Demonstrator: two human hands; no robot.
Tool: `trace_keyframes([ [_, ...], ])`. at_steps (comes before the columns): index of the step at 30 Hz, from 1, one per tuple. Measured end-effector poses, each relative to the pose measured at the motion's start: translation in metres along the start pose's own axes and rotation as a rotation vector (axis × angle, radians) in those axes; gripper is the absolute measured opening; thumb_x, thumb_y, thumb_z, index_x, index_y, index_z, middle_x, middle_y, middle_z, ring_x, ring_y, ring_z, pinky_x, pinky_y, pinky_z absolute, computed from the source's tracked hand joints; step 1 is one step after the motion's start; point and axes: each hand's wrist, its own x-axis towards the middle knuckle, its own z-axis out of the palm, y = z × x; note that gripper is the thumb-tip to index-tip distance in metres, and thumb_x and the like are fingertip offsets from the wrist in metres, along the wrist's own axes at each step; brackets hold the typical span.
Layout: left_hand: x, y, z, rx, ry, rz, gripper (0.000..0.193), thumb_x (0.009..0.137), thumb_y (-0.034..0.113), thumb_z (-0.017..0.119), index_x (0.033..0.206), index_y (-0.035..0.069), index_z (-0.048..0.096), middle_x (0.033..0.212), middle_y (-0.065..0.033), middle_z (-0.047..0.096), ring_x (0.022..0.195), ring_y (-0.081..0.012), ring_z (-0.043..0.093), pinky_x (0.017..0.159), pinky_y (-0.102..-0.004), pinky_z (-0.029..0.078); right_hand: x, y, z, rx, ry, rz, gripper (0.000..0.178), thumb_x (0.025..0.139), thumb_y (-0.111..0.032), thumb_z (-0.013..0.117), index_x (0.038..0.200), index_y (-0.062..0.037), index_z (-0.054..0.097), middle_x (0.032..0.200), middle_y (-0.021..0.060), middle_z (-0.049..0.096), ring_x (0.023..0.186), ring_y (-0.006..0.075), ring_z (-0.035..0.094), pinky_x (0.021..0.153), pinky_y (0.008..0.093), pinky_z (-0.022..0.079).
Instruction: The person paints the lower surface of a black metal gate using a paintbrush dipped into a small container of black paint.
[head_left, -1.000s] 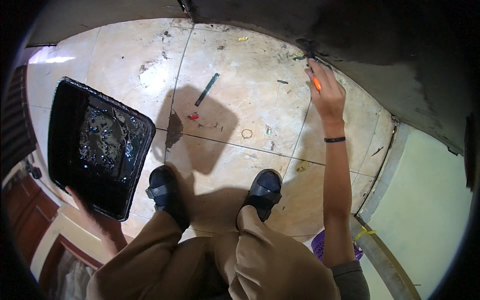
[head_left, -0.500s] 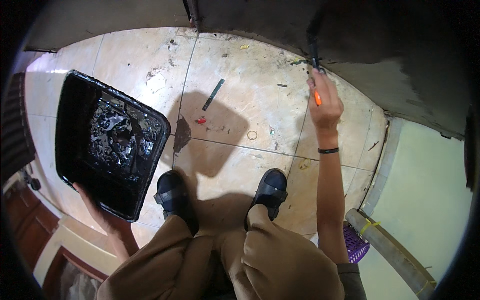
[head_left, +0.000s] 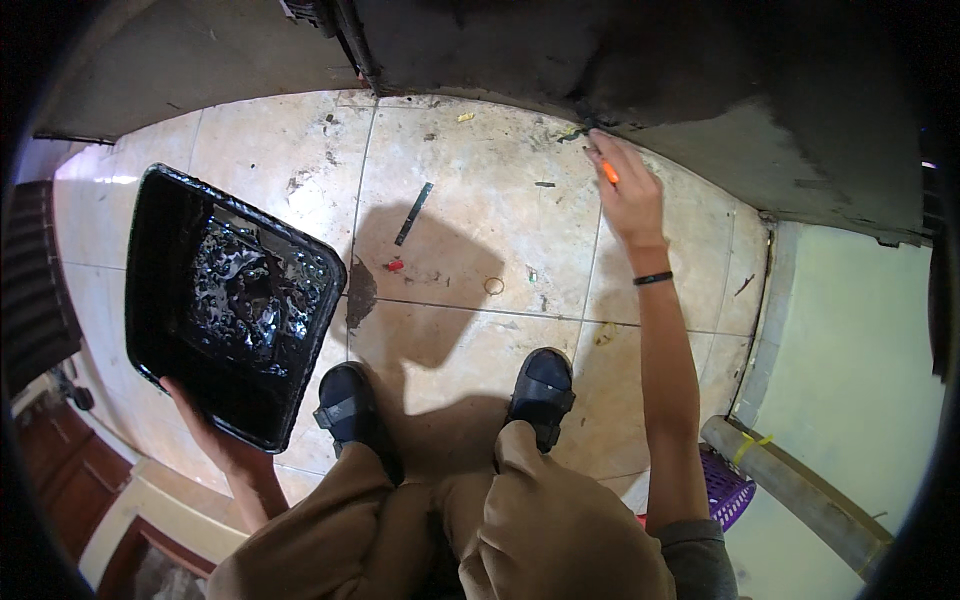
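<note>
**Right hand (head_left: 632, 200) grips an orange-handled brush (head_left: 610, 173) at a dark panel (head_left: 775, 165) while the left hand (head_left: 208, 420) holds a black tray (head_left: 153, 275)**

The right fingers are curled around the brush. Its orange end shows on their left side, and its dark head lies just beyond the fingertips, at the foot of the panel, where its outline is lost against the black surface. Above these fingers the panel looks dark and wet; to their right it is a matte grey. A black wristband (head_left: 653, 279) sits behind them on the wrist.

The left fingers hold the tray by its near edge: one digit lies along the rim, while the others are hidden underneath, so I cannot tell how tightly they close. The tray stretches up and to the right from that digit, glossy black liquid spread over its base.

Between the two hands, well apart from the fingers of both, the tiled floor (head_left: 545, 235) bears a dark strip (head_left: 414, 213), a red scrap (head_left: 394, 266) and a yellowish ring (head_left: 494, 286). A small yellow scrap (head_left: 465, 117) lies left of the right fingertips. Dark sandals (head_left: 541, 385) are right of the left fingers. Far below the right fingers, a purple basket (head_left: 730, 492) shows beside the sleeve (head_left: 690, 552).
</note>
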Motion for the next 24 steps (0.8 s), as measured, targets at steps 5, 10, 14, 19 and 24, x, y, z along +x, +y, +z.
trace_keyframes([
  [5, -0.002, 0.0, -0.006, 0.004, 0.013, 0.012, 0.081, 0.1, 0.063, 0.043, 0.16, 0.013, 0.022, 0.165, -0.0139, 0.022, 0.149, -0.0364, 0.027, 0.12, -0.0539, 0.03, -0.006, -0.024, -0.019, -0.249, 0.135, -0.049, 0.032, 0.087, -0.015, 0.075, 0.119, -0.0073, 0.071, 0.106, 0.0092, 0.072, 0.077, 0.0216, 0.071, 0.066, 0.0307, 0.058],
  [10, 0.0, -0.001, 0.003, -0.012, -0.009, -0.006, 0.082, 0.1, 0.064, 0.043, 0.16, 0.012, 0.023, 0.164, -0.0135, 0.024, 0.148, -0.0359, 0.029, 0.119, -0.0533, 0.03, -0.042, -0.017, 0.003, -0.187, -0.119, 0.047, 0.03, 0.089, -0.012, 0.074, 0.118, -0.0075, 0.07, 0.106, 0.0097, 0.071, 0.08, 0.0238, 0.071, 0.067, 0.0322, 0.058],
  [14, 0.003, 0.0, -0.006, -0.03, -0.032, -0.018, 0.081, 0.1, 0.064, 0.044, 0.159, 0.011, 0.026, 0.163, -0.0136, 0.027, 0.146, -0.0343, 0.034, 0.119, -0.0508, 0.031, -0.037, -0.041, 0.005, 0.109, -0.007, 0.32, 0.027, 0.093, -0.01, 0.069, 0.119, -0.0038, 0.069, 0.1, 0.0108, 0.073, 0.071, 0.0181, 0.071, 0.061, 0.0279, 0.056],
  [19, 0.002, 0.001, -0.001, -0.041, 0.04, -0.023, 0.082, 0.1, 0.064, 0.045, 0.158, 0.01, 0.027, 0.162, -0.0128, 0.029, 0.145, -0.0335, 0.036, 0.119, -0.049, 0.031, 0.002, -0.091, 0.008, 0.879, 0.269, 0.981, 0.033, 0.103, -0.014, 0.059, 0.13, 0.0046, 0.061, 0.095, 0.0167, 0.074, 0.066, 0.0164, 0.071, 0.056, 0.0249, 0.055],
  [24, 0.005, 0.008, -0.008, -0.019, 0.073, -0.028, 0.086, 0.098, 0.067, 0.044, 0.159, 0.01, 0.025, 0.162, -0.0126, 0.028, 0.147, -0.0343, 0.032, 0.12, -0.0498, 0.03, 0.013, -0.106, 0.034, 0.786, 0.134, 0.701, 0.032, 0.101, -0.01, 0.06, 0.13, 0.0018, 0.062, 0.109, 0.0186, 0.072, 0.074, 0.0177, 0.072, 0.062, 0.0256, 0.058],
])
